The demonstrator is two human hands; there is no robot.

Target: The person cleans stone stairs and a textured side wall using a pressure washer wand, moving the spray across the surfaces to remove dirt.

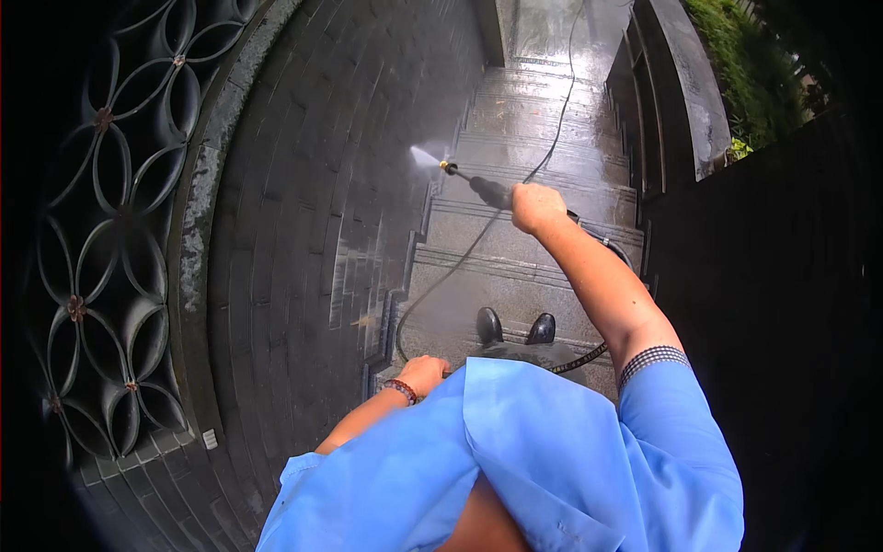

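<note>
My right hand (538, 207) is closed around the grip of a pressure washer spray gun (491, 192), out in front of me over wet stone steps. From its brass-coloured nozzle tip (443, 165) a fan of water (424, 157) sprays leftward at the dark tiled wall (359, 172). Low by my waist, my left hand (422, 375) is closed on the black hose (586, 359), which crosses in front of me and curves up to the gun behind my right forearm. My shirt hides part of the hose and the fingertips of that hand.
Wet stone steps (510, 241) run ahead between walls, with a thin dark hose or cable (560, 117) lying along them. My black boots (489, 326) stand on a step. A metal lattice with petal shapes (114, 121) tops the left wall. Green plants (738, 62) grow beyond the right wall.
</note>
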